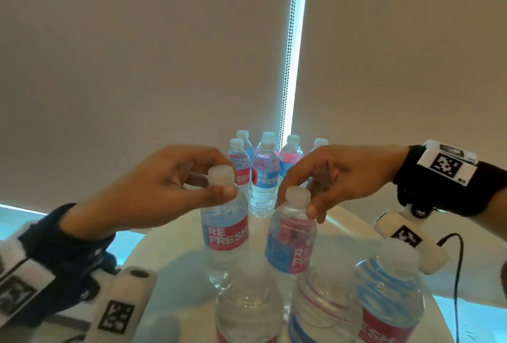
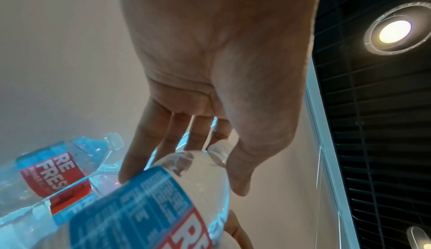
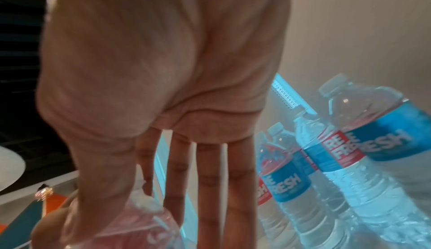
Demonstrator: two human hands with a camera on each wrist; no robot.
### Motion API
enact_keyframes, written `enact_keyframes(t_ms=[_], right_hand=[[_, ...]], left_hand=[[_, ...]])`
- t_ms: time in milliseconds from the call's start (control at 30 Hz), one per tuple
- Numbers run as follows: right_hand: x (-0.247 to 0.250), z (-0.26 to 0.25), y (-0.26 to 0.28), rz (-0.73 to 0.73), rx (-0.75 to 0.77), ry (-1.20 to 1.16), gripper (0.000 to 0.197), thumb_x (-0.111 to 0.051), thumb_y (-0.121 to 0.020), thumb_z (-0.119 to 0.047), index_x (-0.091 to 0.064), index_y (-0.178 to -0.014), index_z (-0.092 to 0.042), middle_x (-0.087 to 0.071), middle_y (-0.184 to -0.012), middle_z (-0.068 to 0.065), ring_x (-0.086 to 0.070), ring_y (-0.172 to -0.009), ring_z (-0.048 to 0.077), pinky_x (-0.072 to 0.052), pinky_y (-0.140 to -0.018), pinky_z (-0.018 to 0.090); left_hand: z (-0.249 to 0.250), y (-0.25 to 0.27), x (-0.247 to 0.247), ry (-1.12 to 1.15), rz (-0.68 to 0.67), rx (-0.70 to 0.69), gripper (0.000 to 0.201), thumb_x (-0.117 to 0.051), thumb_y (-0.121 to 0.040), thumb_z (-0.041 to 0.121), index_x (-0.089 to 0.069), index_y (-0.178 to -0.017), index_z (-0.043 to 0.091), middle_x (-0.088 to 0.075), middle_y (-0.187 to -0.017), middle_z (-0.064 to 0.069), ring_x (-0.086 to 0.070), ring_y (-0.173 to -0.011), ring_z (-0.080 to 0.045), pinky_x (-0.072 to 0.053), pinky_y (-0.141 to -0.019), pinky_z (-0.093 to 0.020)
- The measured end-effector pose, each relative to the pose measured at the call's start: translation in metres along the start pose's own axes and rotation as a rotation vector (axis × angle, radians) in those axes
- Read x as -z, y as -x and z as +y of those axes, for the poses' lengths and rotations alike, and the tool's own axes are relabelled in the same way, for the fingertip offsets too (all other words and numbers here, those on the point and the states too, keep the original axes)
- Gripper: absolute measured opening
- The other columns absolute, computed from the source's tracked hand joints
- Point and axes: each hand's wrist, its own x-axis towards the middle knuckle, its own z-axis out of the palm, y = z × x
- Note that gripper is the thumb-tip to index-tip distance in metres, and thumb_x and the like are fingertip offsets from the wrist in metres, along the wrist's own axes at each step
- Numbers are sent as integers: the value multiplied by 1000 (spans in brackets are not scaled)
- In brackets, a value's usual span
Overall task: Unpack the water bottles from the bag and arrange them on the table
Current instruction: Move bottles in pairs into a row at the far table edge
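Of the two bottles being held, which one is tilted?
The bottle in the right hand leans; the left hand's bottle hangs upright.

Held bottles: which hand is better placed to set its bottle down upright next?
Left, probably. The left hand pinches the neck of an upright bottle low over the white table. The right hand grips a tilted bottle by its cap, so it must straighten first.
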Motion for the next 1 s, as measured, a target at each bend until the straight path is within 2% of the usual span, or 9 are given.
enact_keyframes(t_ms=[67, 133, 167, 267, 400, 500, 567, 733, 1000], right_hand=[[8, 6, 7, 106, -23, -25, 35, -69, -87, 0, -64, -122, -4, -70, -117, 12, -73, -84, 21, -59, -76, 61], [18, 11, 14, 218, -45, -66, 40, -69, -83, -4, -62, -122, 1, -67, -120, 19, -73, -90, 29, -60, -75, 61], [22, 14, 17, 268, -60, -78, 42, -69, -82, -8, -61, -122, 2, -66, -120, 21, -73, -93, 32, -60, -74, 59], [34, 22, 25, 397, -123, -77, 41, -71, -80, -19, -64, -118, -4, -70, -115, 17, -73, -98, 33, -63, -69, 51], [44, 38, 32, 528, -193, -23, 27, -72, -86, -18, -68, -111, -9, -75, -104, 5, -72, -95, 41, -63, -67, 51], [47, 49, 36, 599, -250, -6, 20, -72, -89, -16, -70, -108, -10, -75, -103, 8, -73, -90, 40, -63, -67, 51], [46, 57, 36, 644, -291, -2, 21, -73, -88, -20, -70, -107, -11, -74, -105, 13, -74, -87, 39, -64, -67, 50], [41, 76, 31, 720, -367, -10, 26, -75, -86, -28, -70, -107, -13, -75, -99, 9, -76, -83, 33, -64, -68, 49], [30, 89, 20, 747, -382, 25, 30, -74, -88, -28, -69, -111, -10, -74, -101, 11, -76, -80, 34, -64, -66, 47]], left_hand=[[-2, -20, -1, -35, -11, -20, 45, -78, -72, 54, -72, -95, 16, -76, -93, -8, -71, -85, -18, -58, -76, -26], [-4, -41, -3, -82, -36, -24, 40, -79, -74, 47, -71, -95, 14, -75, -97, -12, -73, -91, -28, -60, -81, -40], [-6, -51, -4, -105, -44, -26, 36, -77, -75, 45, -71, -94, 15, -75, -97, -11, -73, -92, -26, -59, -82, -41], [-8, -79, -15, -223, -39, -59, 28, -73, -77, 48, -70, -89, 23, -73, -88, 2, -69, -87, -9, -60, -82, -41], [-12, -109, -34, -395, -27, -115, 32, -65, -80, 56, -67, -89, 26, -70, -89, 8, -67, -87, -9, -59, -82, -39], [-20, -128, -48, -481, -9, -155, 23, -68, -85, 49, -65, -91, 27, -69, -90, 13, -66, -86, -5, -50, -72, -25], [-25, -140, -55, -544, -5, -154, 23, -68, -87, 48, -66, -94, 26, -70, -93, 11, -67, -90, -9, -47, -74, -23], [-38, -162, -69, -673, 1, -86, 38, -64, -86, 53, -71, -102, 20, -75, -101, 5, -68, -96, -15, -49, -95, -42], [-54, -173, -75, -742, -26, -14, 42, -63, -85, 58, -75, -99, 19, -74, -103, 5, -64, -97, -15, -44, -99, -46]])
